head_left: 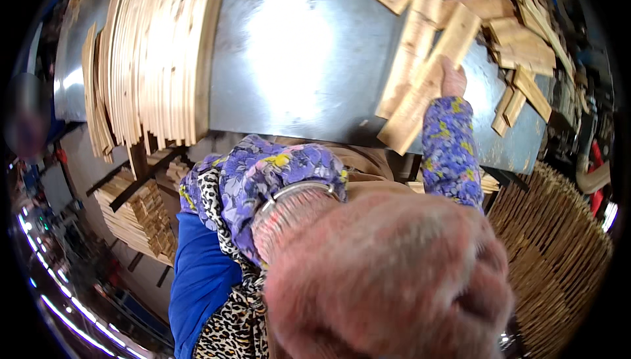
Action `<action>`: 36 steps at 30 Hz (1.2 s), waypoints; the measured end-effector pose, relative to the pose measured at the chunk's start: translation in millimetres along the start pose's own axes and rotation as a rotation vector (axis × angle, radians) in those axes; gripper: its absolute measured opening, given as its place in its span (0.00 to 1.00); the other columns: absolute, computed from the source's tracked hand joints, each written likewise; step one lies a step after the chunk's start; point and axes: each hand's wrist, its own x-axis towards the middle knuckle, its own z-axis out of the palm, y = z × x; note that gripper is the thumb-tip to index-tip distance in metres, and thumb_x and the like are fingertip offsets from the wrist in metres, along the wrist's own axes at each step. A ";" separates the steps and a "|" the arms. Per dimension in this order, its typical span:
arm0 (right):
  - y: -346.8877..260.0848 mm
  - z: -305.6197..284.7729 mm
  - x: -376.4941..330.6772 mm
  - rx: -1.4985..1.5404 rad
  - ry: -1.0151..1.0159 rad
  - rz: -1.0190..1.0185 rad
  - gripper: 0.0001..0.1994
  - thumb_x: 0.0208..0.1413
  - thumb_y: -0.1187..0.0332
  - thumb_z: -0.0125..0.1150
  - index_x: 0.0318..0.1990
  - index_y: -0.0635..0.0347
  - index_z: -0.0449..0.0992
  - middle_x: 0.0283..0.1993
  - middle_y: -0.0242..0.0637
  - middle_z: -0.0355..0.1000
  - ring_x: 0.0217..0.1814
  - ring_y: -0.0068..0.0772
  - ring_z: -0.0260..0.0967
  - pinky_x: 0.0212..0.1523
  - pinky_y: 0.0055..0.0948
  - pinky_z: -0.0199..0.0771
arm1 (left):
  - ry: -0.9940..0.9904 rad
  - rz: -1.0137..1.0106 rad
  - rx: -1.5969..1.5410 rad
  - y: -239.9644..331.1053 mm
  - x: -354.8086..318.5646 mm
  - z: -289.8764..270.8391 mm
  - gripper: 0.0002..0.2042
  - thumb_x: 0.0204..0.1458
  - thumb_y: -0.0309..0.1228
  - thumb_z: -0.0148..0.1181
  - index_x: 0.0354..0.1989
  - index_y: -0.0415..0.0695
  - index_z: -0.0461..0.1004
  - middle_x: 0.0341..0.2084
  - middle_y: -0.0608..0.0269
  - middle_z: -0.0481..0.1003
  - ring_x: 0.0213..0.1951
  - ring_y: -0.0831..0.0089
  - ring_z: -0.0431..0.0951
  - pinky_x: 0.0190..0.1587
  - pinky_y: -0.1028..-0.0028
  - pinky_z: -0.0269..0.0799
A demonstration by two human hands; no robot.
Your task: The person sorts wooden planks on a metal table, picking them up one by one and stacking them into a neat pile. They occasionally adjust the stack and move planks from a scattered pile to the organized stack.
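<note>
Close to the camera looms my left hand [388, 273], blurred and pinkish, with a metal bracelet [299, 191] at its wrist. Its fingers bend down out of sight, so I cannot tell whether they hold anything. Farther off, my right hand [453, 81] is closed on the right edge of a flat wooden board [430, 83], which lies slanted over the sheet-metal table [282, 106]. Just left of that board, partly under it, lies another wooden board [413, 47]. Both of my arms are in purple floral sleeves.
A row of thin wooden boards [158, 56] stands on edge at the table's left. Loose offcuts [522, 47] are heaped at the far right. Below the table, a wood stack [135, 217] sits on the left, and a large pile of slats [559, 240] rises on the right.
</note>
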 end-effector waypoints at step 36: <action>-63.3 144.4 -108.5 0.096 -0.476 -0.116 0.24 0.73 0.58 0.57 0.68 0.64 0.74 0.55 0.47 0.81 0.54 0.42 0.77 0.59 0.41 0.78 | 0.859 -0.973 1.238 90.8 -56.1 -294.8 0.36 0.63 0.50 0.66 0.69 0.32 0.72 0.62 0.40 0.79 0.64 0.57 0.78 0.70 0.63 0.69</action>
